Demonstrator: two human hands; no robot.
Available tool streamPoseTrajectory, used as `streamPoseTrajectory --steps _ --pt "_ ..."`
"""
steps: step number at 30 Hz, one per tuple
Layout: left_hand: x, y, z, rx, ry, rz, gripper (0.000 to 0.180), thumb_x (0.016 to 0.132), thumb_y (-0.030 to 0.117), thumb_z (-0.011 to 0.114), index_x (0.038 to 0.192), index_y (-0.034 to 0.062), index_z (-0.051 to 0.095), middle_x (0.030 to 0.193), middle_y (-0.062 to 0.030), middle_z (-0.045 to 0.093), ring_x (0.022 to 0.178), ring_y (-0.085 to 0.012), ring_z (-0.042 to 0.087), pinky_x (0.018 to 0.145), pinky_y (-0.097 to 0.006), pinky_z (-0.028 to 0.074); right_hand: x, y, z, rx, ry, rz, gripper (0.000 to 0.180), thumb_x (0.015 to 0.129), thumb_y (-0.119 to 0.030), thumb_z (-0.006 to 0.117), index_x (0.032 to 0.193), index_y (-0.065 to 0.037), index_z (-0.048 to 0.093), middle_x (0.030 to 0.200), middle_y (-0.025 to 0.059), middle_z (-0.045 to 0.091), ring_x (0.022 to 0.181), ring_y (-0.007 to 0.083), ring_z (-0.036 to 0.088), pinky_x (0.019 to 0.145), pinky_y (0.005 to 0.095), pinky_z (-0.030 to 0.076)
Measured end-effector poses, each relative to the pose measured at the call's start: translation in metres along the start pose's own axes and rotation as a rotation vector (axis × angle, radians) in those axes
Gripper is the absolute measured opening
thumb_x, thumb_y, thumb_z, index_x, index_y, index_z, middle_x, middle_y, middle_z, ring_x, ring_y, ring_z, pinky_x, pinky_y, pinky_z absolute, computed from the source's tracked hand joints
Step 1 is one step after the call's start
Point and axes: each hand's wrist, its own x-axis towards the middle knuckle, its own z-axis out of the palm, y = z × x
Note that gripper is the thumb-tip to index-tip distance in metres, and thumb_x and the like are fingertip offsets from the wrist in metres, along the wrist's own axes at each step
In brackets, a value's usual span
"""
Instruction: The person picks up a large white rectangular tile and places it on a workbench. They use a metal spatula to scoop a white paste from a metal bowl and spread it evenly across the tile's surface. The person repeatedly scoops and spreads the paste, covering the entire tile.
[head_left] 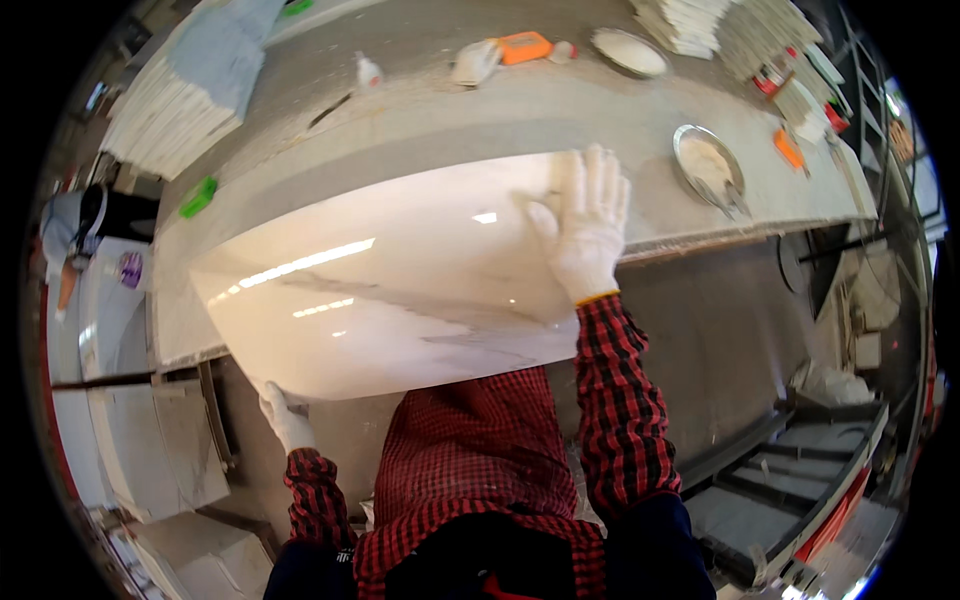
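A large glossy white tile (400,270) with grey marbling lies partly on the workbench, its near side jutting out over the front edge toward me. My left hand (286,418), in a white glove, is closed at the tile's near left corner; some of its fingers are hidden beneath the tile. At the right end, my gloved right hand (588,225) rests with fingers stretched out and thumb apart, its palm against the tile's edge area. Bright light streaks reflect off the tile's surface.
The workbench (400,125) carries a metal bowl (708,160) of pale paste with tools, a second bowl (630,52), an orange tool (788,150) and a green object (198,197). Stacked tiles (195,90) stand at far left. A metal rack (790,470) is at lower right. Another person (75,230) works at left.
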Motion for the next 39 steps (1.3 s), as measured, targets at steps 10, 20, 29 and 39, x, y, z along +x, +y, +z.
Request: streamPoseTrajectory --steps 10,20,29,39 --pt "0.014 -0.015 -0.011 -0.057 0.01 0.005 0.069 0.099 0.045 0.069 0.153 0.0127 0.039 0.139 -0.0076 0.056 0.118 -0.0208 0.059 0.09 -0.039 0.054 -0.06 0.004 0.001 -0.036 -0.008 0.082 0.079 0.099 -0.047 0.057 0.159 -0.001 0.033 0.165 0.0278 0.029 0.15 0.0501 0.027 0.123 0.0571 0.022" --pt "0.021 -0.02 -0.009 -0.037 0.096 -0.057 0.065 0.1 0.047 0.066 0.149 0.0106 0.044 0.128 -0.0061 0.061 0.104 -0.0165 0.063 0.075 -0.032 0.055 -0.058 -0.017 0.002 -0.095 -0.002 0.066 0.073 0.101 -0.039 0.057 0.157 0.001 0.034 0.163 0.0286 0.031 0.149 0.0491 0.029 0.122 0.0572 0.023" --pt "0.015 -0.023 -0.011 -0.134 0.108 0.044 0.055 0.106 0.042 0.059 0.142 0.0011 0.05 0.135 -0.009 0.059 0.125 -0.0181 0.053 0.113 -0.035 0.038 0.029 -0.168 0.043 -0.133 -0.154 -0.37 0.075 0.098 -0.047 0.062 0.153 -0.001 0.042 0.162 0.0243 0.035 0.151 0.045 0.029 0.123 0.0595 0.023" --pt "0.004 -0.007 -0.011 -0.048 0.059 0.059 0.054 0.108 0.043 0.051 0.141 0.0003 0.051 0.135 -0.0098 0.059 0.125 -0.0185 0.052 0.111 -0.035 0.039 0.039 -0.357 0.088 0.159 -0.211 -0.817 0.078 0.09 -0.046 0.068 0.151 -0.004 0.046 0.155 0.017 0.044 0.143 0.0369 0.038 0.121 0.0546 0.024"
